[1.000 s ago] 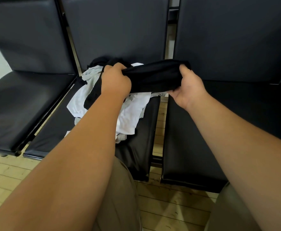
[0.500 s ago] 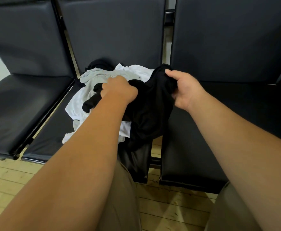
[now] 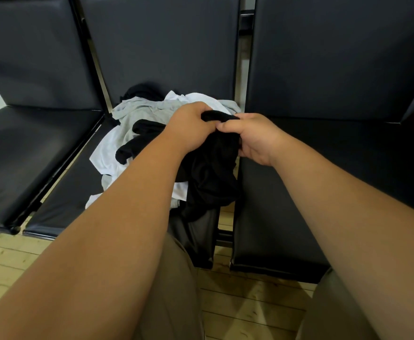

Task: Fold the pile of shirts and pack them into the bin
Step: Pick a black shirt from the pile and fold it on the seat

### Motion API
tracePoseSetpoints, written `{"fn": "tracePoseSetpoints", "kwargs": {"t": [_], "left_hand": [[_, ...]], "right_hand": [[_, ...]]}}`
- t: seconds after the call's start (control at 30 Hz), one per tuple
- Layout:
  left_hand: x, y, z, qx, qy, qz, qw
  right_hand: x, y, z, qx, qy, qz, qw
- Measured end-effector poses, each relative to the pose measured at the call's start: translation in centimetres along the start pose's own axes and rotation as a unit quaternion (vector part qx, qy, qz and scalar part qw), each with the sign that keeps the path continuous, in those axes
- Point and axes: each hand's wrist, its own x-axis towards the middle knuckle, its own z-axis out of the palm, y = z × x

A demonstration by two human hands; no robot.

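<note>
Shirts pile (image 3: 137, 123) lies on mid seat (image 3: 63, 207) of 3 seats, toward its back edge: white, grey & black pcs tangled, exact count can't tell. 1 black shirt (image 3: 208, 173) hangs by seat's front-right corner, top bunched betw. 2 hands: L hand (image 3: 191, 123) & R hand (image 3: 252, 138) both grip it, just beside each other.

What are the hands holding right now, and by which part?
Both grip one black shirt: the left hand and right hand, close together, clutch a bunched edge at its top, while the rest hangs over the pile of shirts.
</note>
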Motion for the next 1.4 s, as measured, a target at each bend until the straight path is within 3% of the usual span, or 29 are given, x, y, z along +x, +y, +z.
{"fn": "tracePoseSetpoints", "kwargs": {"t": [0.07, 0.2, 0.33, 0.43, 0.77, 0.87, 0.93, 1.17, 1.27, 1.33, 1.4], "left_hand": [[0.3, -0.4, -0.1, -0.01, 0.054, -0.016, 0.998], [-0.1, -0.5, -1.0, -0.201, 0.12, -0.066, 0.97], [-0.8, -0.1, -1.5, -0.269, 0.045, -0.069, 0.96], [-1.5, 0.4, -1.5, -0.236, -0.002, -0.039, 0.971], [-0.1, -0.3, -1.4, -0.215, 0.109, -0.077, 0.967], [-0.6, -0.3, -1.4, -0.236, 0.012, -0.056, 0.97], [-0.5, -0.6, -1.0, -0.212, -0.008, -0.043, 0.976], [0.5, -1.2, -1.2, -0.272, 0.122, -0.13, 0.946], [0.7, -1.3, -1.1, -0.261, 0.182, -0.129, 0.939], [1.1, -1.4, -1.3, -0.265, 0.228, -0.124, 0.929], [1.5, -1.9, -1.7, -0.299, 0.287, -0.128, 0.901]], "right_hand": [[0.2, 0.1, -0.3, 0.017, 0.001, 0.009, 1.0], [0.2, 0.2, -0.3, 0.005, 0.004, -0.011, 1.0], [0.1, 0.0, 0.5, -0.002, 0.037, -0.06, 0.997], [-0.2, -0.1, 0.8, -0.043, 0.049, -0.086, 0.994], [-0.3, -0.2, 0.8, -0.076, 0.099, -0.107, 0.986], [0.0, 0.0, 0.7, -0.068, 0.112, -0.093, 0.987], [0.2, 0.1, 0.7, -0.066, 0.119, -0.091, 0.987], [0.0, 0.2, 0.9, -0.095, 0.105, -0.103, 0.984], [-0.1, 0.3, 1.2, -0.132, 0.107, -0.111, 0.979], [-0.5, 0.1, 1.0, -0.147, 0.067, -0.088, 0.983], [-1.0, -0.1, 0.3, -0.197, -0.026, -0.018, 0.98]]}}
